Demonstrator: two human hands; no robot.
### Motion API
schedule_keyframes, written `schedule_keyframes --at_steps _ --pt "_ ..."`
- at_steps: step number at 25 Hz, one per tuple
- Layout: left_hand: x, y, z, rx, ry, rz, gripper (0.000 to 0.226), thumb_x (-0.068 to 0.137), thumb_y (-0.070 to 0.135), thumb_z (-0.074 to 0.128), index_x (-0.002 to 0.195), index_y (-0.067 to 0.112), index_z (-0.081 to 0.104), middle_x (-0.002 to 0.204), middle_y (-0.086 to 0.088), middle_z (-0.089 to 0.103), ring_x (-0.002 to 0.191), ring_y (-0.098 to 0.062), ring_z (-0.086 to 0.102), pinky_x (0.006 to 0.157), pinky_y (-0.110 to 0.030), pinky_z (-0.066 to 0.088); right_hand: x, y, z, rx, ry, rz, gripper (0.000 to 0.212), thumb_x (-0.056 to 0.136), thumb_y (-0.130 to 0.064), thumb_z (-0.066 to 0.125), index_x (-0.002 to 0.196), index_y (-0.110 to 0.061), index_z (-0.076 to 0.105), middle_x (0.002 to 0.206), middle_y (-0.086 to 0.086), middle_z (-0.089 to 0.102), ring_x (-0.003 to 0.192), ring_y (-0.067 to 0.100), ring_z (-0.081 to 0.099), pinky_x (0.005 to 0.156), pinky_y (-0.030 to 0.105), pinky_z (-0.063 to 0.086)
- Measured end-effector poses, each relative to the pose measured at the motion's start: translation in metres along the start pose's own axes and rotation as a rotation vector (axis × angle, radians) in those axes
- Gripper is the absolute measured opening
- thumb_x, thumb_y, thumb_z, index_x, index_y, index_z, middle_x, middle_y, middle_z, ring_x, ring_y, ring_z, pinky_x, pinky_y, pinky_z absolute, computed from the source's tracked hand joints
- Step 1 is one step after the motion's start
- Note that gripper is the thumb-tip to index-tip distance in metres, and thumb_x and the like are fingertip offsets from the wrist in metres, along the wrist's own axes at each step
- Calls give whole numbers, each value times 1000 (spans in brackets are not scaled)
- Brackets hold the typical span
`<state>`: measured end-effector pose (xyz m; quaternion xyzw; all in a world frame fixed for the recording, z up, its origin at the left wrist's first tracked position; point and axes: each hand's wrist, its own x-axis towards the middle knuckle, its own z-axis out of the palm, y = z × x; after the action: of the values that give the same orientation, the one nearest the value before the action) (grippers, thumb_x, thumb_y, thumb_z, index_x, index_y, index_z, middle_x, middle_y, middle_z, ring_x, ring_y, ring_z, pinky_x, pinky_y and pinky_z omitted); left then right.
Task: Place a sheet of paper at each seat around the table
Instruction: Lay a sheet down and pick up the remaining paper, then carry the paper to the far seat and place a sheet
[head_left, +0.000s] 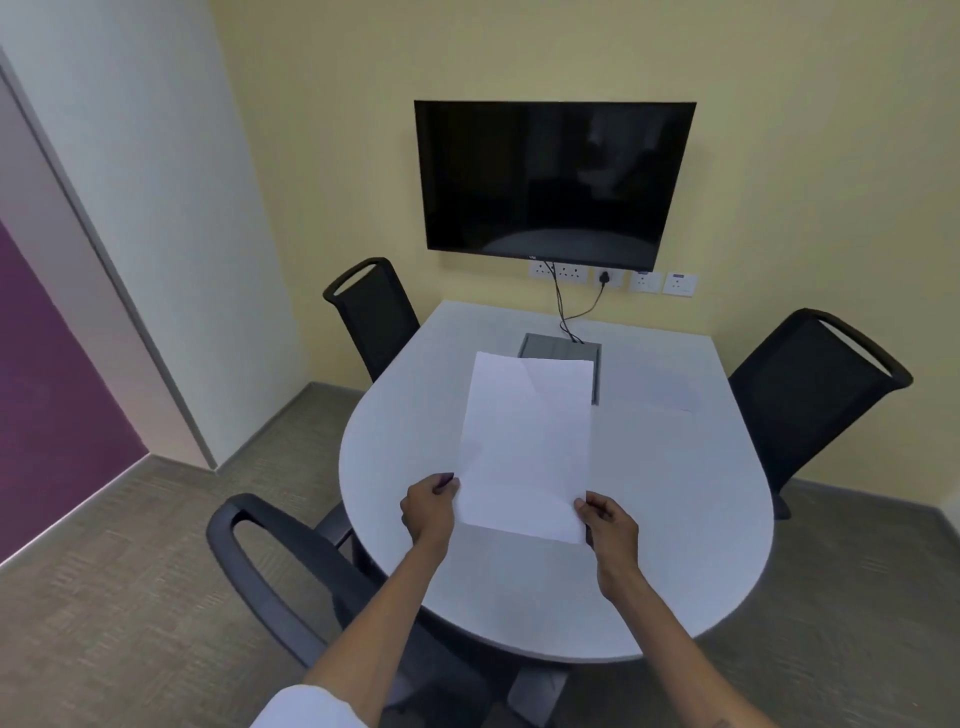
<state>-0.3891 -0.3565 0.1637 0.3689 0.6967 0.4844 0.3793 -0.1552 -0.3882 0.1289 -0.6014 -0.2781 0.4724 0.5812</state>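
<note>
Holding one sheet (524, 447) above the table (675, 519), left hand (428, 506) and right hand (608, 522) pinch its near corners; one faint paper (649, 387) seems laid by the right chair (810, 395); other seats look unserved.

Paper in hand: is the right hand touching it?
Touching. The head view shows the right hand pinching the paper's near right corner, fingertips on its edge.

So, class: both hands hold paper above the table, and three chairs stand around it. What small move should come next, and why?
Probably lower the held paper flat onto the table at a seat without one. The left hand and right hand pinch its near corners above the tabletop. A faint sheet seems to lie before the right chair; nothing shows before the far left chair.
</note>
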Motion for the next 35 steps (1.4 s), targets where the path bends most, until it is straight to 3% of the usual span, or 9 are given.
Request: schedule_keyframes --at_steps 4,7,10,13,18,24,29,32,35 --pt "1 14 -46 -16 34 63 21 91 15 69 110 8 76 106 -6 76 99 -20 66 92 -29 51 -31 -10 34 8 -52 -15 19 88 -14 72 107 -11 72 111 11 74 107 31 68 98 48 54" --pt "14 20 -81 -58 48 73 21 90 13 70 109 7 76 104 -7 76 99 -22 68 92 -33 55 -45 -16 64 10 -102 -33 14 88 -12 72 102 -11 74 108 11 76 100 30 70 84 40 58" --pt "36 23 -112 -44 83 86 19 89 14 71 106 9 77 97 -5 76 91 -20 67 78 -28 51 -51 -15 98 -49 -138 -43 12 86 -15 74 98 -13 74 107 9 76 88 22 68 68 31 51" --pt "68 29 -145 -9 94 103 15 87 17 72 100 12 77 86 -1 72 82 -17 63 70 -25 44 -52 -14 138 -61 -150 -38 12 86 -10 74 98 -8 74 107 13 75 80 19 66 63 28 48" --pt "138 40 -201 0 55 153 13 87 15 72 99 12 77 82 3 70 81 -16 63 64 -22 42 -61 -8 226 81 -121 4 10 87 2 70 96 -3 71 103 17 72 78 27 73 68 22 63" --pt "220 35 -263 33 3 189 9 87 15 72 95 14 77 81 3 70 77 -15 63 54 -15 39 -72 8 323 130 -78 -1 19 88 -1 69 107 -4 67 100 20 73 80 28 75 70 25 64" --pt "278 18 -297 40 -48 155 8 86 14 72 93 14 77 77 3 70 76 -17 65 63 -24 43 -69 29 386 105 -11 15 16 89 -14 72 104 -10 70 90 9 76 74 24 76 74 29 63" --pt "316 11 -304 50 -70 127 9 86 14 72 94 14 77 77 3 69 75 -16 64 61 -23 43 -49 36 416 66 3 26 15 87 -13 74 101 -7 72 78 2 74 73 21 77 86 35 60" --pt "352 5 -301 59 -90 123 9 87 15 72 95 14 77 79 2 70 76 -16 64 56 -21 42 -32 41 436 51 14 44 14 85 -9 75 98 -3 72 90 7 74 81 26 78 89 35 59"
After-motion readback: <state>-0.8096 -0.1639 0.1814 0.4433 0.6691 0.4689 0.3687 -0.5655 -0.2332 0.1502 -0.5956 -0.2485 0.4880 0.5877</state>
